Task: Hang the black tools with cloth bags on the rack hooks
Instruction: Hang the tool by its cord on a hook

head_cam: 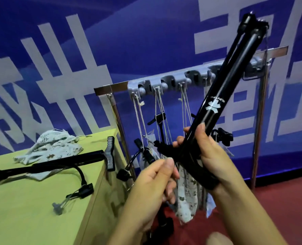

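worktop (40,209): yellow-green top, lower left
wall (111,32): blue banner with large white characters, behind everything
floor (279,200): dark red, lower right

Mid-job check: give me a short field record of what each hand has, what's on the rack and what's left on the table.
right hand: right hand grips the long black pump-like tool, tilted up to the right
left hand: left hand pinches something thin below that tool; what it is cannot be told
rack: grey hook strip on metal rack carries several black tools on strings with patterned cloth bags
table: yellow-green table holds one more black T-handled tool and a crumpled patterned cloth bag
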The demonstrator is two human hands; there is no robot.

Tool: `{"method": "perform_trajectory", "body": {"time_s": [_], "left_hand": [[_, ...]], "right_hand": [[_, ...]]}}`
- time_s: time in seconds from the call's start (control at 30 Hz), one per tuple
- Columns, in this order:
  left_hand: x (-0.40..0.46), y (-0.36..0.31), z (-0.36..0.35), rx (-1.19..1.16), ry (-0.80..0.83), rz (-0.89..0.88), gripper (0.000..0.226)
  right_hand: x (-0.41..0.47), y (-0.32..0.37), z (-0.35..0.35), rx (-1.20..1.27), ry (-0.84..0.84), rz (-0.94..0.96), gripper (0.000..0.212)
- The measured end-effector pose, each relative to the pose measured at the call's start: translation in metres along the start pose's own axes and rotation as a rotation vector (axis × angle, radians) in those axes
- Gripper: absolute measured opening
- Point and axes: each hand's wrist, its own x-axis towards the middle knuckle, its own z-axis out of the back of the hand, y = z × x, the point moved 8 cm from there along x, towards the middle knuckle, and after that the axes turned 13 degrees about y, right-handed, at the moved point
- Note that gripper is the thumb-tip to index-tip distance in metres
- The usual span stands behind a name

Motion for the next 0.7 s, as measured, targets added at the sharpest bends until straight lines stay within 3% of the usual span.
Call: {"method": "perform_trajectory", "body": {"time_s": [0.1, 0.23, 0.37, 0.47, 0.57, 0.63, 0.7], "left_hand": [[-0.001, 0.0, -0.002, -0.046, 0.003, -0.008, 0.031], [0.0, 0.006, -0.004, -0.009, 0.034, 0.034, 0.041], [0.004, 0.013, -0.007, 0.063, 0.075, 0.06, 0.038], [0.008, 0.018, -0.013, 0.082, 0.099, 0.07, 0.038], [0.008, 0.026, -0.017, -0.065, 0.257, 0.144, 0.032], [0.002, 0.025, -0.018, -0.269, 0.388, 0.146, 0.014], [0.001, 0.015, -0.017, -0.499, 0.439, 0.103, 0.024]], "right_hand": [[-0.003, -0.003, 0.003, 0.025, -0.05, -0.058, 0.056], [-0.006, -0.005, 0.001, 0.044, -0.075, -0.077, 0.067], [-0.016, -0.001, 0.002, -0.042, -0.164, -0.083, 0.022], [-0.023, -0.001, 0.01, 0.033, -0.276, -0.074, 0.01], [-0.031, -0.005, 0.01, 0.1, -0.301, -0.108, 0.009], [-0.039, 0.0, 0.013, 0.13, -0.318, -0.083, 0.014], [-0.043, 0.009, 0.019, 0.159, -0.382, -0.021, 0.02]]}}
